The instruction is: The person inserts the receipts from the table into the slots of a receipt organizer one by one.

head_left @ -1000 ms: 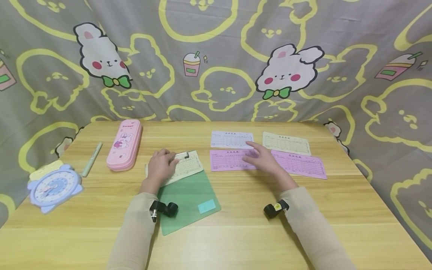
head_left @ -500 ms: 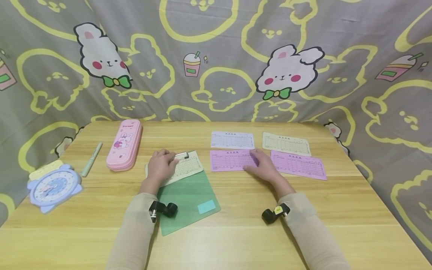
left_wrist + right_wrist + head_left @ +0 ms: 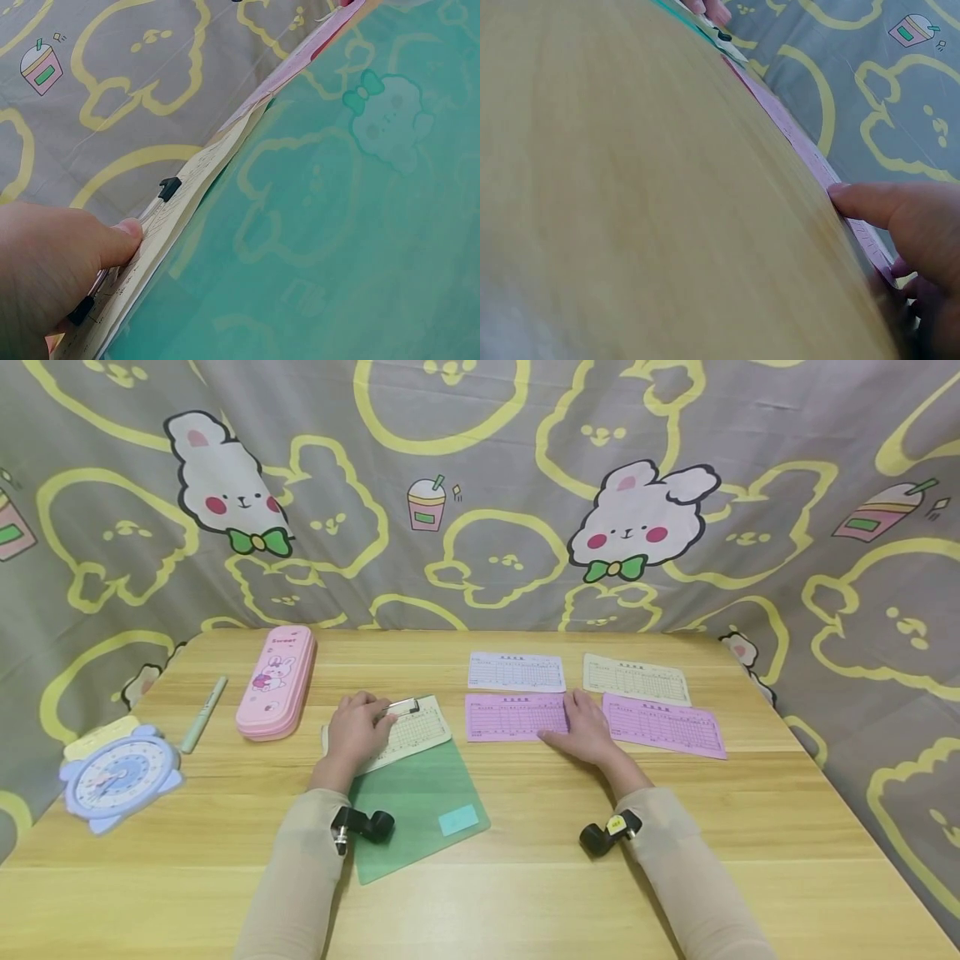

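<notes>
In the head view my left hand (image 3: 360, 727) holds the metal clip (image 3: 403, 707) at the top of a green clipboard (image 3: 416, 818). A cream printed form (image 3: 422, 727) lies under that clip. The left wrist view shows the thumb (image 3: 129, 229) on the clip between its black ends. My right hand (image 3: 588, 731) rests at the right end of a purple printed form (image 3: 510, 718), thumb spread from the fingers. In the right wrist view, the thumb tip (image 3: 838, 190) touches the near edge of this form, with the other fingers at its far end.
Behind lies a white form (image 3: 516, 670), with a cream form (image 3: 636, 680) and a second purple form (image 3: 663, 727) to the right. A pink pencil case (image 3: 277, 681), a green pen (image 3: 204, 714), a blue toy clock (image 3: 120, 777) and a yellow pad (image 3: 101, 737) are at the left.
My right hand has come down toward me, with its fingers drawn closer together, onto the right end of the purple form. The left hand has stayed on the clip.
</notes>
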`<state>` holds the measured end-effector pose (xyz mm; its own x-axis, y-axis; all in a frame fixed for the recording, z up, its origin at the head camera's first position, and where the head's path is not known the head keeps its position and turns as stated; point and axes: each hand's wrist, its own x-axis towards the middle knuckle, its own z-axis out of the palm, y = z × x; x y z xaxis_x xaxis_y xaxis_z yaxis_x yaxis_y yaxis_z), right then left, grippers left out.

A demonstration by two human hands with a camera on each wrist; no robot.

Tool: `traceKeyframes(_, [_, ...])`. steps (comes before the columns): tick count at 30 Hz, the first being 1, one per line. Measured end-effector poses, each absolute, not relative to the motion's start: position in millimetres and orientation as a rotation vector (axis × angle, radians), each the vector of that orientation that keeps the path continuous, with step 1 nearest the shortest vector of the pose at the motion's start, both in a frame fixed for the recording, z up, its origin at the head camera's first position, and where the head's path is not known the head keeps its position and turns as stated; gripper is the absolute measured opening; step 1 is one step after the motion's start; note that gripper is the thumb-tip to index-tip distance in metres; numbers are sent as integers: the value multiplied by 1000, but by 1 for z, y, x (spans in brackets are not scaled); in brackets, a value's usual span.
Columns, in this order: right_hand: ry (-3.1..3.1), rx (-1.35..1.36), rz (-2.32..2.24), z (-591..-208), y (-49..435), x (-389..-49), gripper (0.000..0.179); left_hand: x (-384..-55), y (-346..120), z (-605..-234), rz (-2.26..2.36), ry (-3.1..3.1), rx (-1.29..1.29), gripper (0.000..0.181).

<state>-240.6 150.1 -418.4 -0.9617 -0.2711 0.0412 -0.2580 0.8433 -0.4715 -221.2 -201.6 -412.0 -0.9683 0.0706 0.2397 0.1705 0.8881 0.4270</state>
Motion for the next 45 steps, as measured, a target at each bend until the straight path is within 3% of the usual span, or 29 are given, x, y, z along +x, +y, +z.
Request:
traceKeyframes(14, [2947, -393, -814, -417, 151, -237, 84, -221, -201, -412, -668, -2821, -186, 36])
traceKeyframes(22, [2961, -406, -908, -416, 151, -237, 70, -221, -200, -411, -685, -2824, -174, 36])
traceKeyframes(33, [2992, -421, -807, -415, 150, -237, 76, -222, -201, -411, -680, -2819, -180, 36])
traceKeyframes(45, [2989, -395, -941, -417, 150, -237, 62, -221, -201, -412, -687, -2826, -172, 36])
